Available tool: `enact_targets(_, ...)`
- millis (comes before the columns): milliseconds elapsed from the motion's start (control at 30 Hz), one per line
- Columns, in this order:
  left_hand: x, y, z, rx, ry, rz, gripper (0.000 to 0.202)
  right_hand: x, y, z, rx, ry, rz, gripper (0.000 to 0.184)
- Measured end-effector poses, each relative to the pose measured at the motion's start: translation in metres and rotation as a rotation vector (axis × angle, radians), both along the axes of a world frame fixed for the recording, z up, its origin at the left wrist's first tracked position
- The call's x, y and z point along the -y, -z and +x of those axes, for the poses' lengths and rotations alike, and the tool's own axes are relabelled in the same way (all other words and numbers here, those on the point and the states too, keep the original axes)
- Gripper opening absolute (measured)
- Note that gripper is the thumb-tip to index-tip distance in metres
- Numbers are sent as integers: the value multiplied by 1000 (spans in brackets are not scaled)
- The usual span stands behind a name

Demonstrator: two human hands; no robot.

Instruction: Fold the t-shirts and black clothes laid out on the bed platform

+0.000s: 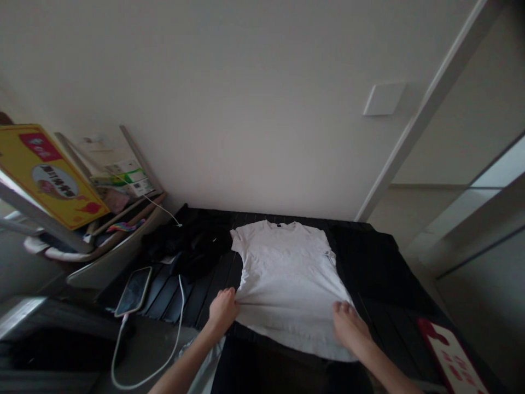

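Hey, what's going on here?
A person is working with both bare hands on a pale gray T-shirt that lies spread flat on a dark slatted surface. The left hand pinches the bottom edge of the shirt, and the right hand rests on the shirt's other bottom corner. Beside the shirt are a pile of black clothes and a phone with a white cable plugged in.

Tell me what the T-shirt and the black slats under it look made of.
The pale grey T-shirt looks like matte knit cotton or a blend, given its soft wrinkles. The black slats look like matte plastic or painted wood; unclear.
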State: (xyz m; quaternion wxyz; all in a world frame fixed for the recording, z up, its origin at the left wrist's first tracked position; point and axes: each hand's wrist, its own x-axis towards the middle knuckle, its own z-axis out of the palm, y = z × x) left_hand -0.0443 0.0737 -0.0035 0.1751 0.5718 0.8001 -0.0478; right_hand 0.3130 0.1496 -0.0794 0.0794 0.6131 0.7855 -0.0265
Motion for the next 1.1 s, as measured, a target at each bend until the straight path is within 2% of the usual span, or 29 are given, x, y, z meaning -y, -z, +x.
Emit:
enact_targets(100, 4, -3, -5, -22, -7, -15, 22, -5, -2, 6, -12, -13, -18, 36)
enact_targets(233, -7, -5, -1, -36, -16, 61, 38, -36, -16, -3, -66, -68, 69, 36)
enact_targets(333, -29, -5, 3, -18, -14, 139, 45, -70, -23, -12, -106, -73, 224, 39)
enact_targets(433, -58, -3, 1, -3, -29, 202, 49, -102, -19, -16, -126, -58, 310, 40)
enact_targets(600, -107, 7, -16, -5, -122, 260, 49, -141, 0, -15, -181, 13, 261, 36)
enact_targets(733, -136, 16, -36, -8, -208, 262, 49, -163, 3, -8, -234, 99, 281, 44)
enact_targets(867, -147, 24, -45, -26, -240, 278, 42, -174, -1, 6, -222, 331, 383, 54)
enact_targets(967, -148, 28, -44, -48, -250, 316, 38, -169, -3, 10, -212, 451, 483, 58)
enact_targets(1033, -149, 30, -43, -48, -253, 340, 36, -162, -4, 5, -227, 430, 585, 59)
enact_targets(1100, -151, 33, -42, -36, -254, 363, 34, -156, -3, -5, -267, 272, 621, 56)
